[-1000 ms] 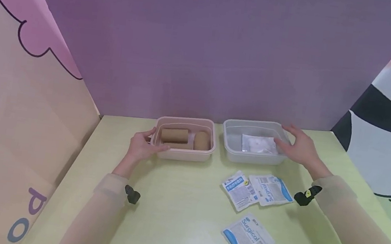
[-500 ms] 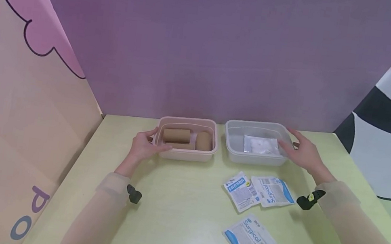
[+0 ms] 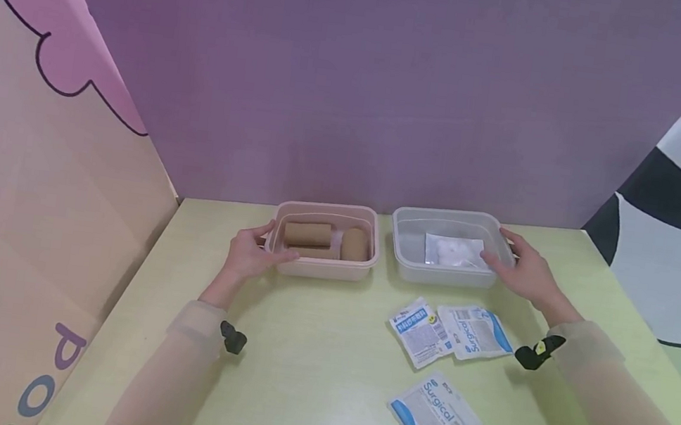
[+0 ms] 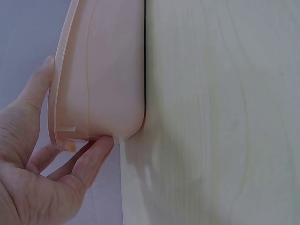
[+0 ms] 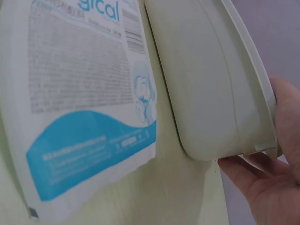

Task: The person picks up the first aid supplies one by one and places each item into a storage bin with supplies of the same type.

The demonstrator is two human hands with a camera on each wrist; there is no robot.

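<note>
A pink plastic container [image 3: 323, 269] stands at the back of the table, with several tan bandage rolls [image 3: 308, 235] inside. My left hand [image 3: 246, 254] grips its left end, thumb on the near rim; the left wrist view shows the fingers bent against the end wall [image 4: 105, 93]. To its right is a white plastic container [image 3: 444, 276] with a clear packet of white balls [image 3: 453, 251]. My right hand [image 3: 525, 267] holds this container's right end, thumb at the rim. In the right wrist view the fingers [image 5: 243, 176] curl under the rim.
Two overlapping surgical packets, one with a blue label [image 3: 421, 332] and one with a blue edge [image 3: 474, 333], lie before the white container. Another surgical packet [image 3: 435, 420] lies nearer. A purple panel [image 3: 356, 87] rises behind the containers, with printed panels at both sides.
My right hand has shifted slightly toward me along the white container's right end. My left hand keeps its grip on the pink container. The packets stay where they were.
</note>
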